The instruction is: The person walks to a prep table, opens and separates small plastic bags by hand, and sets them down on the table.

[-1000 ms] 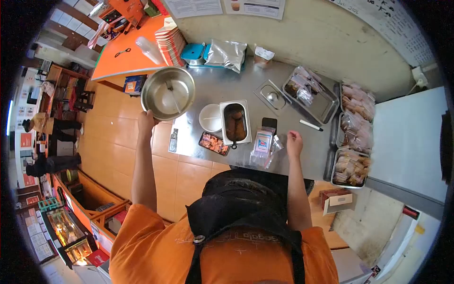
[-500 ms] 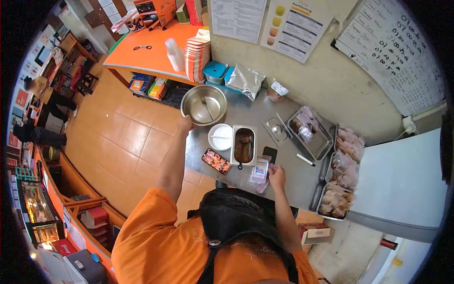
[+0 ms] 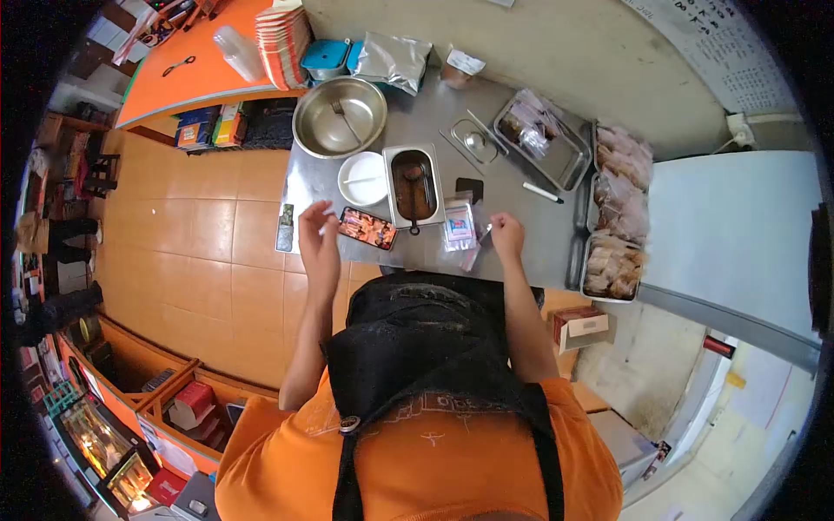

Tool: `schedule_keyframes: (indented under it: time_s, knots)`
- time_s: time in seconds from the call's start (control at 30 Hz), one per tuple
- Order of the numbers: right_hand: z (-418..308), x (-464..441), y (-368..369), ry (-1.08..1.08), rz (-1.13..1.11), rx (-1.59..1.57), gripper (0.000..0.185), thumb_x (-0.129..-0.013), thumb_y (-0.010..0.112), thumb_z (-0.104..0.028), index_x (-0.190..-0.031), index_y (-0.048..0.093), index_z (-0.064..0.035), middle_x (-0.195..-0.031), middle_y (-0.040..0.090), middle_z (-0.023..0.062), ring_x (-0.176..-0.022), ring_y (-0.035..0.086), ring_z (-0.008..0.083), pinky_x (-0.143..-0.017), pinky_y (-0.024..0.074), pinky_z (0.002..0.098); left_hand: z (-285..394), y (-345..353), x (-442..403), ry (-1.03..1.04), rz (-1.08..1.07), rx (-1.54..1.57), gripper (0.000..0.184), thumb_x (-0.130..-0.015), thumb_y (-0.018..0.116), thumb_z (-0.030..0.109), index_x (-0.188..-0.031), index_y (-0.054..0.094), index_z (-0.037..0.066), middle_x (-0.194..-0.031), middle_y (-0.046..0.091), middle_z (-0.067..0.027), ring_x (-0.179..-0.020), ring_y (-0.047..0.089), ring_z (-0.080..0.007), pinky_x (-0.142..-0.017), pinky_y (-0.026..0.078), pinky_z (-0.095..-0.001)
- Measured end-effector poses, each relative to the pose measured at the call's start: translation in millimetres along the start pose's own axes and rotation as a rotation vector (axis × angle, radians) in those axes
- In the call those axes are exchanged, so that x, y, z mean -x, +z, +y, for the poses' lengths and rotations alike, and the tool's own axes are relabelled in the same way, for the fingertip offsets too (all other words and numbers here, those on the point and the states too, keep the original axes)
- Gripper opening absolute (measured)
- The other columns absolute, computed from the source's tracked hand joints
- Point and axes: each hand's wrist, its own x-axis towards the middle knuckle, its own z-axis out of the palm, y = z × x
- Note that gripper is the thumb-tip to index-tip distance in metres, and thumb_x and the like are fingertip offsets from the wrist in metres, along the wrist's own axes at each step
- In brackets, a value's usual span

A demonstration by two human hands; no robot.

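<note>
My left hand is raised at the table's front left, fingers apart and holding nothing, just left of a phone with a lit screen. My right hand is closed in a pinch, with a small pale sliver at its fingertips that I cannot make out. Left of it lies a stack of clear plastic bags with a printed label. A steel container holds dark brown sauce and a ladle. Beside it stand a white bowl with a white utensil across it and a large steel bowl with a utensil inside.
Trays of bagged food line the right side. A steel tray with bags, a lid, a marker and a dark flat object lie farther back. A foil pouch rests by the wall. Another person stands far left.
My left hand has let go of the large steel bowl's rim and come back toward me. The right hand stays by the plastic bags. The view has shifted, so the table appears higher.
</note>
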Motion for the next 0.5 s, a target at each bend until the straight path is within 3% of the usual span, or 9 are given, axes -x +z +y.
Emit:
schedule_keyframes:
  time_s: [0.03,0.1,0.13,0.2,0.23,0.3,0.37,0.43,0.5]
  knots:
    - [-2,-1,-5,0.024,0.017,-0.03,0.012,-0.082,0.06,-0.012,-0.086,0.07,-0.0079,-0.084,0.069,0.0149,-0.08,0.066,0.0326,-0.072,0.0508,0.0403,33,9,18,-0.014,-0.047,0.065,0.034,-0.093,0.054,0.01,-0.125,0.045,0.006,-0.124,0.054,-0.0115,-0.11,0.052,-0.0186,-0.09,0.041,-0.0342]
    - [-5,0,-22,-0.032,0.101,-0.07,0.013,-0.082,0.06,-0.011,-0.088,0.071,-0.0076,-0.083,0.069,0.0141,-0.08,0.067,0.0303,-0.071,0.051,0.0381,96,20,39,0.065,-0.196,0.206,0.04,-0.092,0.058,0.018,-0.127,0.041,0.007,-0.122,0.054,-0.0124,-0.107,0.054,-0.021,-0.089,0.041,-0.0346]
    - [-6,-3,-31,-0.095,0.198,-0.115,0.013,-0.083,0.061,-0.01,-0.09,0.072,-0.0073,-0.083,0.069,0.0132,-0.079,0.067,0.0279,-0.071,0.0512,0.0359,122,21,42,0.167,-0.303,0.284,0.051,-0.089,0.064,0.021,-0.128,0.038,0.005,-0.123,0.052,-0.0148,-0.106,0.054,-0.0219,-0.09,0.042,-0.0349]
    - [-10,-6,-49,-0.036,0.087,-0.169,0.014,-0.09,0.059,-0.014,-0.088,0.07,-0.0053,-0.084,0.07,0.0075,-0.077,0.064,0.0166,-0.069,0.0486,0.0307,161,24,43,0.297,-0.604,0.577,0.072,-0.081,0.074,0.029,-0.132,0.03,0.003,-0.125,0.05,-0.0178,-0.106,0.054,-0.0243,-0.09,0.042,-0.0359]
    - [-9,-5,-51,0.06,0.039,-0.378,0.013,-0.09,0.061,-0.014,-0.094,0.069,-0.0052,-0.084,0.069,0.0061,-0.077,0.063,0.0159,-0.069,0.0482,0.0309,177,29,44,0.325,-0.793,0.792,0.083,-0.078,0.078,0.034,-0.134,0.025,0.004,-0.125,0.05,-0.0185,-0.107,0.054,-0.0258,-0.089,0.041,-0.0367]
    - [-19,-2,-54,0.263,-0.077,-0.771,0.016,-0.091,0.062,-0.014,-0.105,0.064,-0.0059,-0.088,0.066,0.0031,-0.08,0.061,0.0133,-0.07,0.0457,0.0298,216,38,60,0.22,-1.102,1.058,0.098,-0.072,0.083,0.034,-0.138,0.016,0.007,-0.129,0.046,-0.0183,-0.107,0.054,-0.0271,-0.089,0.041,-0.0373]
    - [-58,5,-70,0.353,-0.164,-0.964,0.018,-0.092,0.061,-0.014,-0.109,0.061,-0.0068,-0.092,0.064,0.0015,-0.082,0.058,0.0114,-0.07,0.0437,0.0285,237,41,66,0.045,-1.406,1.129,0.106,-0.066,0.088,0.037,-0.137,0.014,0.011,-0.134,0.04,-0.0293,-0.117,0.048,-0.0337,-0.091,0.039,-0.039]
    - [-92,21,-89,0.437,-0.218,-1.232,0.019,-0.092,0.062,-0.015,-0.109,0.057,-0.0079,-0.095,0.062,0.0011,-0.084,0.056,0.0104,-0.071,0.0409,0.0262,231,50,68,-0.02,-1.405,1.151,0.104,-0.068,0.087,0.03,-0.139,0.013,0.011,-0.134,0.04,-0.0238,-0.113,0.05,-0.0304,-0.09,0.04,-0.0374]
    - [-111,32,-98,0.461,-0.289,-1.219,0.015,-0.092,0.062,-0.016,-0.104,0.058,-0.0078,-0.092,0.061,0.0018,-0.082,0.056,0.0109,-0.072,0.0409,0.0251,216,52,61,-0.126,-1.344,1.148,0.1,-0.071,0.084,0.018,-0.14,0.012,0.012,-0.131,0.042,-0.0172,-0.111,0.05,-0.0235,-0.089,0.041,-0.0364]
